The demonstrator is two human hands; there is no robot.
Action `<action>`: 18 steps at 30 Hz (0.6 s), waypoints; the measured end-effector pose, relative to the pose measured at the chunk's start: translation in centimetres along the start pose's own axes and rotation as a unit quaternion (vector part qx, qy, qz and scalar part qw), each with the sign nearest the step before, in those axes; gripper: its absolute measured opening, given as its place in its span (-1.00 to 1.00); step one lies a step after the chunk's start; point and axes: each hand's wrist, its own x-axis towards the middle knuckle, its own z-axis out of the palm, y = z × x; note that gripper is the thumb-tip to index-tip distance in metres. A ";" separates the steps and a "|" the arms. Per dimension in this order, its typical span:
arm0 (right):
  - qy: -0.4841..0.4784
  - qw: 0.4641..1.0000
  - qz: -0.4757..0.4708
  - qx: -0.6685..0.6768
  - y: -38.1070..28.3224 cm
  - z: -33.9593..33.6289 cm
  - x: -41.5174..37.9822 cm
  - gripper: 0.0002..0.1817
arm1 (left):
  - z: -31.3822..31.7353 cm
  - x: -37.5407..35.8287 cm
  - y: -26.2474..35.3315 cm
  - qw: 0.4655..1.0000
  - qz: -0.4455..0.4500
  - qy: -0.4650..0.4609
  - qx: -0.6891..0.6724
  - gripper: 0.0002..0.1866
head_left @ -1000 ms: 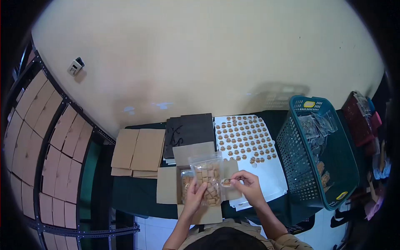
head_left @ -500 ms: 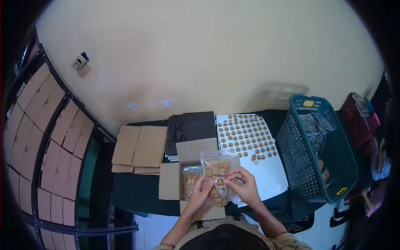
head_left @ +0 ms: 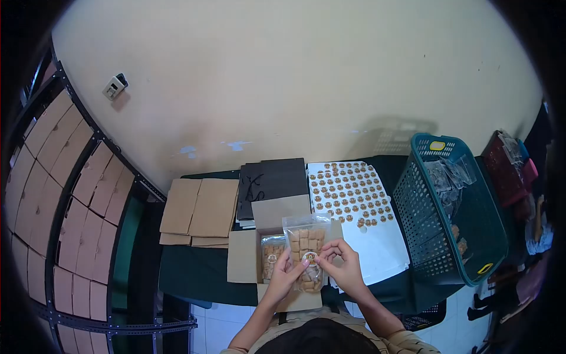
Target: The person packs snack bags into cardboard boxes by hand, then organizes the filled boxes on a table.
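Note:
A clear pouch of brown snack pieces (head_left: 307, 239) is upright above an open cardboard box (head_left: 242, 257). My left hand (head_left: 283, 276) grips the pouch's left side, its thumb on the round label (head_left: 309, 257). My right hand (head_left: 344, 268) is closed at the label's right edge, thumb and index finger together there. Another labelled pouch (head_left: 272, 258) lies inside the box, on the left. Right of the box, a white sheet (head_left: 377, 253) carries rows of round stickers.
Flat cardboard pieces (head_left: 212, 206) and black folders or bags (head_left: 277, 180) lie at the back left. A green basket (head_left: 424, 218) with plastic pouches stands at right. Boxes (head_left: 76, 227) fill a left rack. Another person (head_left: 527, 283) is at far right.
My left thumb has moved right onto the label. My right hand stays at its right edge. The person at far right has changed posture, and the view has shifted slightly.

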 end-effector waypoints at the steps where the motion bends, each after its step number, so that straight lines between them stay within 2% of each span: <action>1: 0.000 1.000 0.000 0.000 0.1 0.1 0.0 -0.76 | 0.0 0.0 0.1 1.000 0.000 0.001 0.000 -0.51; 7: 0.019 0.999 -0.018 -0.042 0.7 0.3 -0.1 -0.74 | -0.1 -0.1 0.0 1.000 -0.012 0.006 0.008 -0.52; 10: 0.035 0.995 -0.021 -0.087 1.1 0.3 -0.3 -0.66 | -0.1 0.0 -0.1 1.000 -0.008 0.008 0.013 -0.53; 12: 0.107 0.992 -0.036 -0.055 2.2 0.6 -0.4 -0.57 | 0.2 -0.1 0.0 1.000 -0.016 0.010 -0.006 -0.53; 13: 0.107 0.992 -0.037 -0.054 2.5 0.6 -0.3 -0.57 | 0.2 -0.1 0.1 0.999 -0.026 0.014 -0.027 -0.53; 15: 0.030 0.983 0.081 0.164 3.0 0.6 -0.3 -0.58 | -0.2 -0.1 -0.1 0.999 -0.040 0.023 0.009 -0.52; 18: 0.006 0.970 0.097 0.224 4.0 1.0 -0.6 -0.66 | -0.4 -0.2 -0.4 0.999 -0.046 0.007 -0.002 -0.52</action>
